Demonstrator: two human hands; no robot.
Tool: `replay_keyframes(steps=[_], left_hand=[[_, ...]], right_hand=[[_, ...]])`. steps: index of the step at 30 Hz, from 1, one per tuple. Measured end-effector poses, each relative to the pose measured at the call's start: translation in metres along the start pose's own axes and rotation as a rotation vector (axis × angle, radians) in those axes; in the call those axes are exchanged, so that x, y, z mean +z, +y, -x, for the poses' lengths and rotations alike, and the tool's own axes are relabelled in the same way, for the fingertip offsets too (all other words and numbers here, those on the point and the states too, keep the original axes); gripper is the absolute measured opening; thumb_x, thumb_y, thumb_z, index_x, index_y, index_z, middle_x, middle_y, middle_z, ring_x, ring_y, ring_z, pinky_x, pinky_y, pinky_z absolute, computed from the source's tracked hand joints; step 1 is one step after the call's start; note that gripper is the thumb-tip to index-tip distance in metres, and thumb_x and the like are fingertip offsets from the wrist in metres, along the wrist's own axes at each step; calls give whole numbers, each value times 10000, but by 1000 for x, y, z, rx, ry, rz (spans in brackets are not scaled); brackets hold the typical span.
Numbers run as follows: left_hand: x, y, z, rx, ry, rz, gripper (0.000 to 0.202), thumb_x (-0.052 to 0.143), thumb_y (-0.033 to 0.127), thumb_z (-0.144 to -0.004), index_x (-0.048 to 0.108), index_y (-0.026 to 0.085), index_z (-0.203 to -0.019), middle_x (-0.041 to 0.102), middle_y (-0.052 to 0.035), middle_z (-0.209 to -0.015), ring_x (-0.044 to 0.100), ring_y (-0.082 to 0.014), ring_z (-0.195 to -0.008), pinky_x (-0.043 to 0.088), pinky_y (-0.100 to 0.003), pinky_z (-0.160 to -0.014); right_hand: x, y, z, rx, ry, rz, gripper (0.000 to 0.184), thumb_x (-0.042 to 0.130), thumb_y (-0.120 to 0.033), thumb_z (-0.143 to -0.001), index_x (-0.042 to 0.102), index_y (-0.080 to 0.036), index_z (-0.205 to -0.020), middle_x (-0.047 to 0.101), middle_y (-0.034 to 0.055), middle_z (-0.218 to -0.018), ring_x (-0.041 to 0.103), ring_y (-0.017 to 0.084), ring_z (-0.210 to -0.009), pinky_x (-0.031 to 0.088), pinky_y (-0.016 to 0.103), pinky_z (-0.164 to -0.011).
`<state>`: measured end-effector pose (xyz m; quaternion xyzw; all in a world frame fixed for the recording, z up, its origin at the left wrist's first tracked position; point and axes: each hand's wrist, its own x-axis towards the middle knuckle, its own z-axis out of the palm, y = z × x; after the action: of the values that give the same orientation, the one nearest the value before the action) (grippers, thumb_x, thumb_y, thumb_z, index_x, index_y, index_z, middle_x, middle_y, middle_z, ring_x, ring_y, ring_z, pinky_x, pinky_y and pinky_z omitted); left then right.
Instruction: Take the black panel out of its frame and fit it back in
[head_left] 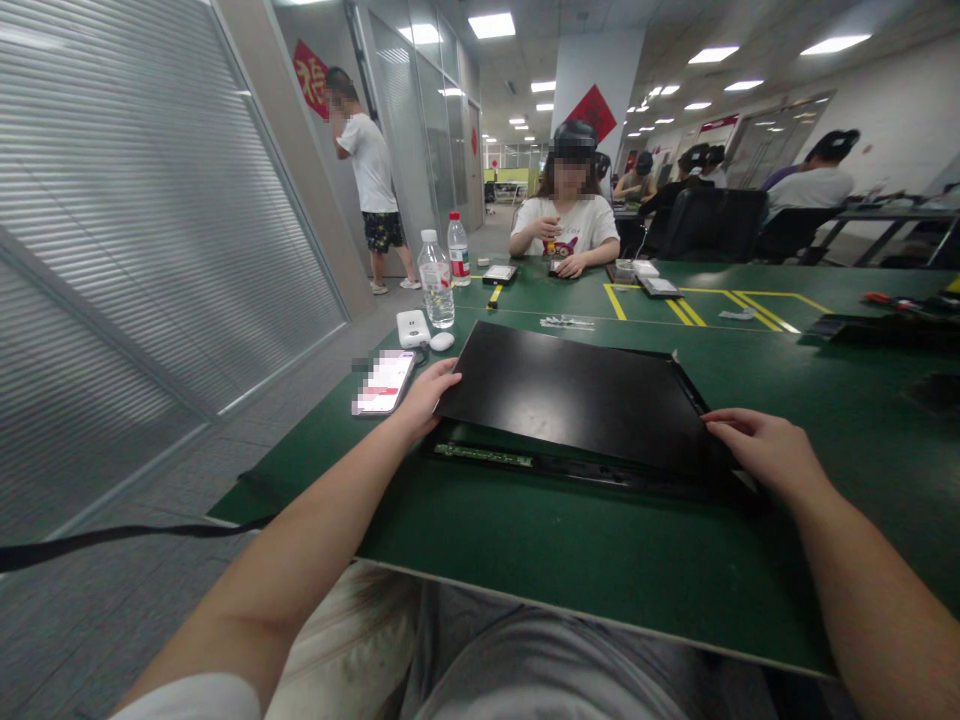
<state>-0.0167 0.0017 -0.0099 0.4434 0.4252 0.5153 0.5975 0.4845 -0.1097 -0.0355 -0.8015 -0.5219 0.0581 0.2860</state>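
I seemed to be at the step of handling the flat, glossy black rectangular panel against the thin black frame on the green table; the next move called for even support. The panel lay between my hands, near side raised. My left hand pinched its left edge; my right hand touched the right edge, whether pinching I couldn't tell.

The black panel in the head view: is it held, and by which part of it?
The left hand holds the black panel by its left edge. The right hand touches near its right edge; its grip cannot be told.
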Motion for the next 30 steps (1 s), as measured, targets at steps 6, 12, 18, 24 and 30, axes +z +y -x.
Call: replay_keyframes(steps=[6,12,18,24,30], left_hand=[[0,0,0,-14,-5,-11,512,830,158,-782,805,152,-1294,871,-92,-1026,826,-298,-965,642,-349,-824],[3,1,2,-22,18,2,418,779,138,-794,800,138,-1212,866,-96,-1007,821,-288,-952,642,-346,-838],[3,0,1,-10,4,-17,466,813,167,-762,786,161,-1227,860,-91,-1042,817,-311,-1011,642,-360,-845],[2,-1,1,-1,19,-30,413,791,181,-789,784,173,-1202,868,-86,-1056,822,-317,-1048,646,-358,-851],[-2,-2,-1,70,-20,-84,416,872,277,-750,797,177,-1147,874,-84,-1067,825,-306,-1051,653,-388,-934]], right_hand=[[2,5,-3,3,20,-1,328,675,-549,-778,887,-316,-866,847,86,-875,777,348,-841,604,471,-756],[1,0,-1,37,27,-10,313,656,-530,-780,873,-314,-843,846,89,-890,774,341,-863,598,461,-782],[-6,-13,5,91,23,-38,322,669,-529,-733,872,-288,-803,854,96,-873,756,326,-858,565,431,-780],[-12,-24,9,138,-16,-40,322,666,-503,-762,879,-273,-837,861,116,-939,748,336,-915,557,433,-826],[-8,-16,5,149,-5,-47,318,679,-497,-718,884,-279,-827,862,100,-936,757,335,-915,562,430,-816]])
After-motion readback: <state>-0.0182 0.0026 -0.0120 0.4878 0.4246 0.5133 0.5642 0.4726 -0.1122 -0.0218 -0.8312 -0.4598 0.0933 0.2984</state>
